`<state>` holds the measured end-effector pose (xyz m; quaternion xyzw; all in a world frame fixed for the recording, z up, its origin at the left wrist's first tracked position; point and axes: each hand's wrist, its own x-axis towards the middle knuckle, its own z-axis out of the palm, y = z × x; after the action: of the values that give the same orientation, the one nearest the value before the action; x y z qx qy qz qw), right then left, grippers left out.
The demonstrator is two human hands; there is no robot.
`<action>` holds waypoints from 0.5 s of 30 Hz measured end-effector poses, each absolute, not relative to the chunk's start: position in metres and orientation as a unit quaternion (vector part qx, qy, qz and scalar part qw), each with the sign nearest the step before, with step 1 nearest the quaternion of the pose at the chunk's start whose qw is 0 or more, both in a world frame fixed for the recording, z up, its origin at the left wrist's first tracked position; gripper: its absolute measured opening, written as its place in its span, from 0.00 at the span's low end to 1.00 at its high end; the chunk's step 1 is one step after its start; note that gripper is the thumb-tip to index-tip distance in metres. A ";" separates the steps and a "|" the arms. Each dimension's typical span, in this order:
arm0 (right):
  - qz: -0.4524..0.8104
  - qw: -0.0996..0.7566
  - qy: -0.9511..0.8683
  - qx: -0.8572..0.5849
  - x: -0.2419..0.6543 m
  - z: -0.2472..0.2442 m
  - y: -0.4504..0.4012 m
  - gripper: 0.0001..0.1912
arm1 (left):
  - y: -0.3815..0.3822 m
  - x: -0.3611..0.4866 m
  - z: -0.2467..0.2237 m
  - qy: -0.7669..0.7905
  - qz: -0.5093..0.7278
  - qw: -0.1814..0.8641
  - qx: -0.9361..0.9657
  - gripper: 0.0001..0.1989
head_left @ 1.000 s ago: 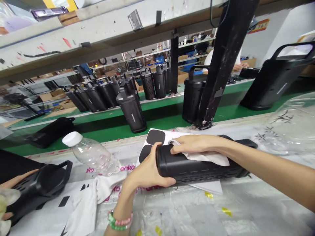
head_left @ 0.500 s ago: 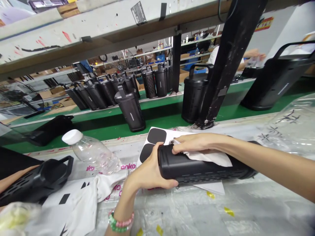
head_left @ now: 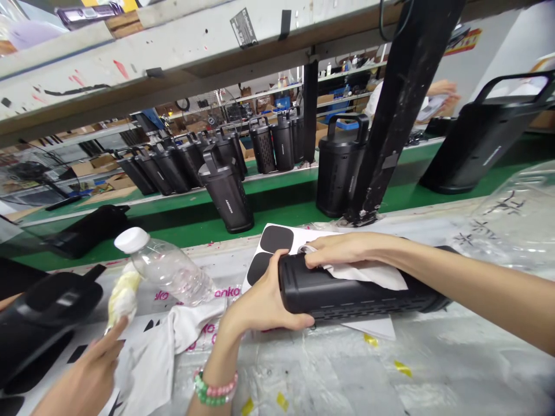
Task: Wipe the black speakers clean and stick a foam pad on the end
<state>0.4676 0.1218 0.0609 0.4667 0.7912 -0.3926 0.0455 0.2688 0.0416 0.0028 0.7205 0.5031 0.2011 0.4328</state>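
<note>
A black cylindrical case with a slotted side (head_left: 347, 297), which looks like a portable speaker, lies on its side on the plastic-covered bench. My left hand (head_left: 269, 297) grips its left end, thumb below and fingers over the top. With my right hand (head_left: 342, 251) I press a white cloth (head_left: 368, 274) onto the upper surface; the fingertips are partly hidden in the cloth. Beneath the case lies a white sheet with dark rounded patches (head_left: 277, 238), mostly covered.
A clear bottle with a white cap (head_left: 169, 268) leans left of my hands. A co-worker's hand (head_left: 87, 370) holds a yellowish-white wad (head_left: 124, 297) near another black case (head_left: 43, 323). Several black cases, one a handled case (head_left: 228, 196), stand on the green conveyor (head_left: 286, 202). A black post (head_left: 390, 133) rises ahead.
The co-worker's hand has come into view at left with the yellowish-white wad, and the case there has turned. My hands have hardly moved.
</note>
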 end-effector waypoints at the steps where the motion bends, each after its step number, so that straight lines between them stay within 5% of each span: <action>1: -0.398 0.044 0.790 0.465 0.468 0.061 0.122 0.15 | 0.041 0.269 0.003 0.504 0.200 0.433 0.720 0.60; 15: -0.422 0.046 0.788 0.446 0.468 0.062 0.123 0.13 | 0.040 0.268 0.002 0.514 0.194 0.430 0.717 0.61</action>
<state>0.4679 0.1227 0.0620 0.4460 0.7878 -0.4224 0.0457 0.2679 0.0401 0.0015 0.7169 0.5136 0.1935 0.4299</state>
